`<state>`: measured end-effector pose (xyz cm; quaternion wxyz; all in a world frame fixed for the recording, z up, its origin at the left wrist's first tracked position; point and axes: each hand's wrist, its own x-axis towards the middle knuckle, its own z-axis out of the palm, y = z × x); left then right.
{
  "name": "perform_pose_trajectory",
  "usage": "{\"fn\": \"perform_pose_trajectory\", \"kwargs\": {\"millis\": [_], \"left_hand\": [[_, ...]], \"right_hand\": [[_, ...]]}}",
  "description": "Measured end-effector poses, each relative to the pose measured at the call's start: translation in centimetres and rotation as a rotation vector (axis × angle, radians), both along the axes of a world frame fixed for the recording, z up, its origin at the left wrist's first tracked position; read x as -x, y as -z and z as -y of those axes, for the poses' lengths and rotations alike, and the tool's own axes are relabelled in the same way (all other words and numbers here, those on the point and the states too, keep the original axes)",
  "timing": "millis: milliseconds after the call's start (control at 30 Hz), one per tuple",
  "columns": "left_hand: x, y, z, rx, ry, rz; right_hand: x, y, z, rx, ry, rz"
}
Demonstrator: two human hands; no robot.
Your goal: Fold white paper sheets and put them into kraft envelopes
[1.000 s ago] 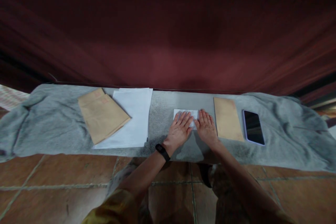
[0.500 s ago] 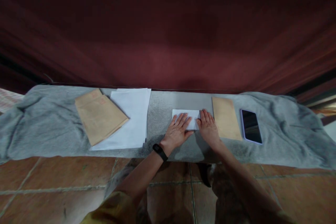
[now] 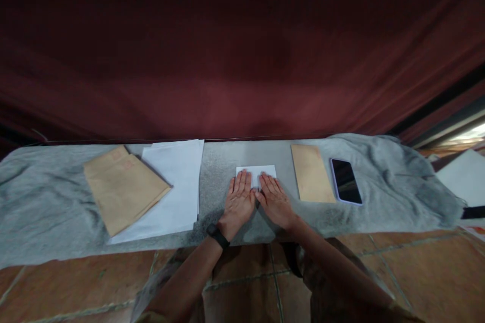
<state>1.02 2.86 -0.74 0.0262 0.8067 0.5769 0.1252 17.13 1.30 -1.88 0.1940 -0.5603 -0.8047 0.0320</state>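
Observation:
A small white sheet of paper, apparently folded, lies on the grey cloth in front of me. My left hand presses flat on its left part, fingers stretched out and pointing away from me. On the right part rests my right hand, also flat with the fingers extended. The two thumbs nearly meet over the paper's near edge, which the hands mostly hide. Just right of my right hand is a brown envelope, lying flat and apart from the paper.
A grey cloth covers the long narrow surface. At left, brown envelopes overlap a stack of white paper sheets. A phone lies right of the single envelope. A dark red curtain hangs behind; floor tiles are below.
My right hand has moved onto the paper's right part, closer to my left hand, and both lie flat. The whole view has shifted slightly.

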Motion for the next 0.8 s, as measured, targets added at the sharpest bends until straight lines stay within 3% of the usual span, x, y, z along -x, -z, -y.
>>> {"fn": "perform_pose_trajectory", "kwargs": {"millis": [267, 400, 567, 800], "left_hand": [[0.6, -0.3, -0.1, -0.03, -0.143, 0.081], [0.9, -0.9, -0.5, 0.022, -0.184, 0.231], [1.3, -2.1, -2.0, 0.141, -0.274, 0.68], [2.5, -4.0, -3.3, 0.483, -0.63, 1.375]], "right_hand": [[-1.7, 0.3, -0.3, -0.058, 0.145, 0.056], [-2.0, 0.4, -0.3, -0.072, 0.212, 0.074], [-2.0, -0.1, -0.5, -0.066, 0.253, 0.109], [-1.3, -1.7, -0.6, -0.021, 0.223, 0.137]]}}
